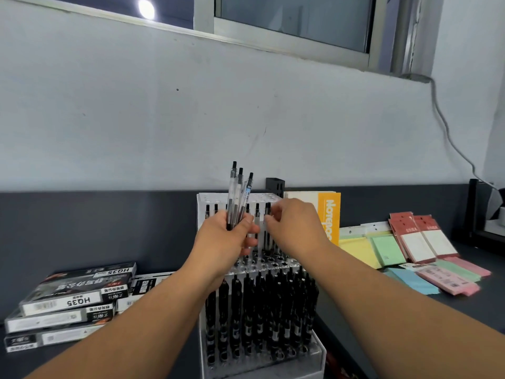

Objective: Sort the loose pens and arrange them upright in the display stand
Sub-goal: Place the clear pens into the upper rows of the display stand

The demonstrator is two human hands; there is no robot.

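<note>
The left hand (pixel 226 239) gripped spare pens (pixel 237 198) upright over the display stand (pixel 257 370) as ready supply, while the right hand (pixel 297 228), its grip too blurred to tell, reached toward the back row.

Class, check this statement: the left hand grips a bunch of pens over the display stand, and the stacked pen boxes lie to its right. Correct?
Not quite. In the head view the stacked pen boxes lie to the left of the display stand; the left hand does grip the bunch of pens.
</note>
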